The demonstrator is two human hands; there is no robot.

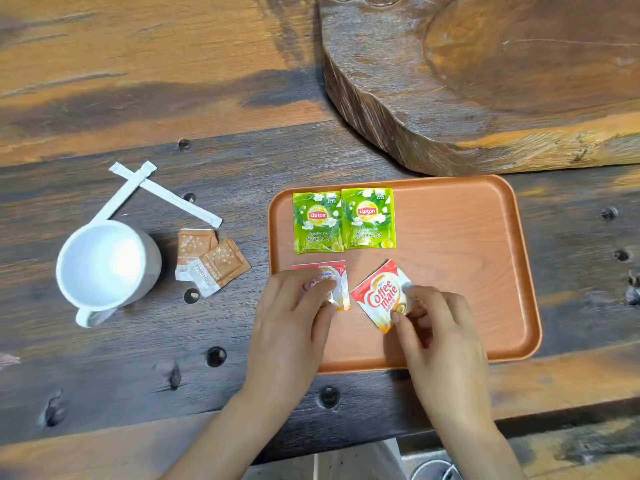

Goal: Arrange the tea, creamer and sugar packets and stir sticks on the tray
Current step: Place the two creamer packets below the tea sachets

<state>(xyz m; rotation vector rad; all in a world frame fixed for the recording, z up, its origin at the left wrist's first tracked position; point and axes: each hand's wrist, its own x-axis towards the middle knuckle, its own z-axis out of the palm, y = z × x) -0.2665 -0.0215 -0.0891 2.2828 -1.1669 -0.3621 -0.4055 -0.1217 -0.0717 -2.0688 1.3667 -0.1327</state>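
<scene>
Two green tea packets [318, 222] [368, 218] lie side by side at the back left of the orange tray [467, 258]. Below them my left hand [291, 320] grips one red-and-white creamer packet [341, 284] lying flat on the tray. My right hand [436, 327] pinches the lower corner of a second creamer packet [381, 294], which is turned diagonally. Two brown sugar packets [194, 251] [221, 266] overlap on the table left of the tray. Two white wrapped stir sticks [180, 200] [119, 195] lie crossed behind them.
A white mug [104, 265] stands at the left, its rim over one stir stick's end. A thick raised wooden slab [485, 81] fills the back right, just behind the tray. The dark wooden table has knot holes, and its front edge runs under my forearms.
</scene>
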